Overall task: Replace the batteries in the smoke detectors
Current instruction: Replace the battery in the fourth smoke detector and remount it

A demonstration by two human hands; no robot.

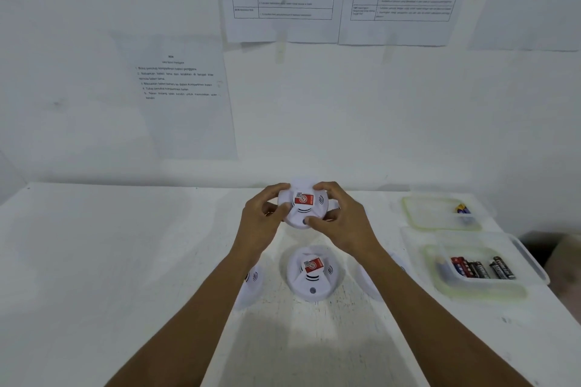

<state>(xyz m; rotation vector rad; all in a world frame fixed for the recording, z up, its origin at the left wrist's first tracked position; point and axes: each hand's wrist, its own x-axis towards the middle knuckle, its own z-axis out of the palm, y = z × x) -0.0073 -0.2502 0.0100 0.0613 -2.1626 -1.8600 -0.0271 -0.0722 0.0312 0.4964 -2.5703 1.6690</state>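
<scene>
A round white smoke detector (303,203) with a red label is held above the white table, face toward me. My left hand (262,218) grips its left rim and my right hand (341,223) grips its right rim, fingers curled round the edge. A second detector (311,273) lies face up on the table below my hands. A third detector (253,283) is partly hidden under my left forearm, and another one (372,280) is mostly hidden under my right forearm. Several AA batteries (482,267) lie in a clear tray (478,289) at the right.
A second clear tray (437,214) further back at the right holds a battery (462,208). Printed instruction sheets (182,82) hang on the white wall behind the table (125,261). The table's right edge runs close to the trays.
</scene>
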